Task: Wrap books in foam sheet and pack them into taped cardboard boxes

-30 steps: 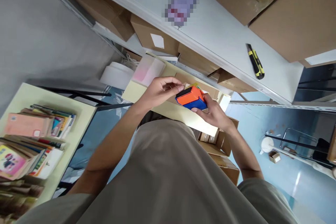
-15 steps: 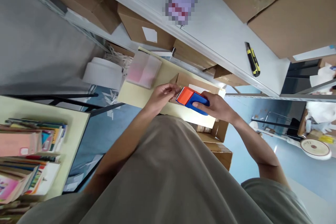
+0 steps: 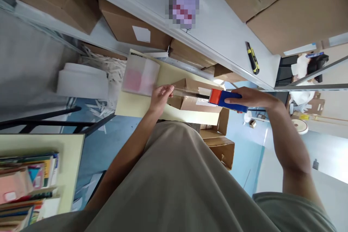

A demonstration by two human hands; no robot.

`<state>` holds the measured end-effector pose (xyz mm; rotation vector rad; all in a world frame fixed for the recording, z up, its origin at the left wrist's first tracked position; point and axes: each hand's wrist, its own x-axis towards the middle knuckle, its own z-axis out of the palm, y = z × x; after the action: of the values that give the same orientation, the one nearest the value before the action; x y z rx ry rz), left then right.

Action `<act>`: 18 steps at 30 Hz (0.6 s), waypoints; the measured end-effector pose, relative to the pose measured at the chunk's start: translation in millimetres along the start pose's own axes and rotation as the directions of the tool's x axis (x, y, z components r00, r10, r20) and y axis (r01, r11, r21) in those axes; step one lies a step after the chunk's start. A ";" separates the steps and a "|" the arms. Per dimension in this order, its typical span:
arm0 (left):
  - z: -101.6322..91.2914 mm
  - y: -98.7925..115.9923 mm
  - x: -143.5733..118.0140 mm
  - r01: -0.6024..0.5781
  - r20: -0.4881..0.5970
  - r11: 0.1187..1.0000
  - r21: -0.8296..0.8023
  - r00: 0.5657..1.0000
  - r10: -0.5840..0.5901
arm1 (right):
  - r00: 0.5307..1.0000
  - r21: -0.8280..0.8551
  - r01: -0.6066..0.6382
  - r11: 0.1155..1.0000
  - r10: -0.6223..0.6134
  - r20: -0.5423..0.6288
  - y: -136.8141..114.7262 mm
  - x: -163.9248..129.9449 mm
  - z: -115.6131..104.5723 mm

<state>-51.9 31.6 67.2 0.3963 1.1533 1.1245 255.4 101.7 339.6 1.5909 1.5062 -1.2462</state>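
Observation:
My right hand (image 3: 241, 98) is wrapped round an orange and blue tape dispenser (image 3: 227, 100), held out to the right above a cardboard box (image 3: 187, 103). A strip of clear packing tape (image 3: 190, 93) runs taut from the dispenser to my left hand (image 3: 161, 98), which pinches its free end. The box lies on a pale yellow table (image 3: 133, 106) and bears a white label (image 3: 204, 98), partly covered by the tape and dispenser. Whether the tape touches the box top, I cannot tell.
A translucent folder (image 3: 140, 74) lies left of the box. On the white shelf (image 3: 217, 32) above rests a yellow and black utility knife (image 3: 252, 58). Open cartons (image 3: 221, 150) stand below on the right. Books (image 3: 27, 174) lie on another table at the left.
My right hand has drawn the dispenser away to the right, pulling out a length of tape. My left hand stays near the box's left end. The view has shifted slightly.

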 end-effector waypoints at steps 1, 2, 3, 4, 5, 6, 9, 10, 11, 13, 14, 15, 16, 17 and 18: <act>0.9 -2.9 2.3 0.010 -0.002 1.000 -0.007 1.000 -0.010 | 1.000 0.009 -0.002 1.000 0.002 0.007 1.5 4.6 1.3; 1.7 -5.1 3.7 0.019 -0.001 1.000 -0.011 1.000 -0.019 | 1.000 0.011 -0.005 1.000 0.004 0.007 2.7 8.9 2.9; 2.0 -6.5 4.4 0.028 0.005 1.000 -0.013 1.000 -0.028 | 1.000 0.010 -0.008 1.000 0.008 0.004 3.7 12.5 4.3; 1.9 -7.0 4.3 0.034 0.015 0.999 -0.014 0.999 -0.034 | 1.000 0.007 -0.014 1.000 0.014 0.001 4.5 14.8 5.2; 1.5 -6.6 3.4 0.035 0.026 0.999 -0.014 0.999 -0.035 | 1.000 0.005 -0.020 1.000 0.020 -0.003 5.3 15.3 5.5; 1.1 -5.5 1.8 0.033 0.039 0.999 -0.014 0.999 -0.032 | 1.000 0.004 -0.025 1.000 0.025 -0.011 6.0 13.8 5.2; 1.4 0.5 -6.5 0.011 0.072 1.000 -0.012 0.997 -0.010 | 0.998 0.009 -0.027 1.000 0.027 -0.058 7.3 -0.8 1.2; 2.4 2.7 -9.8 0.002 0.079 1.000 -0.012 0.997 -0.001 | 0.997 0.015 -0.021 1.000 0.022 -0.075 7.2 -8.0 -0.7; 3.8 4.6 -13.1 -0.006 0.086 1.000 -0.012 0.996 0.007 | 0.996 0.022 -0.011 1.000 0.013 -0.087 6.6 -15.6 -2.5; 7.1 6.6 -18.6 -0.018 0.093 1.000 -0.017 0.995 0.020 | 0.995 0.036 0.009 0.999 -0.005 -0.099 3.9 -29.5 -5.8; 8.6 6.3 -20.6 -0.020 0.092 1.000 -0.023 0.996 0.022 | 0.995 0.036 0.011 0.999 -0.007 -0.103 1.7 -35.0 -7.0; 9.9 5.1 -22.2 -0.017 0.086 0.999 -0.031 0.996 0.019 | 0.994 0.029 0.009 1.000 -0.005 -0.111 -1.2 -39.2 -7.6; 10.8 2.9 -23.3 -0.009 0.078 0.999 -0.038 0.997 0.012 | 0.992 0.015 0.003 1.000 -0.002 -0.123 -4.5 -41.9 -7.6; 11.3 -0.4 -24.0 0.003 0.065 0.999 -0.044 0.998 0.000 | 0.990 -0.004 0.001 1.000 -0.001 -0.143 -8.4 -43.2 -7.1; 11.4 -4.5 -24.4 0.016 0.051 0.999 -0.048 0.999 -0.014 | 0.986 -0.023 0.004 1.000 -0.008 -0.169 -12.6 -43.3 -5.9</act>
<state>-39.1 11.9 81.1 0.3759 1.0813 1.1212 248.3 92.0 383.5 1.7148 1.6239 -1.1157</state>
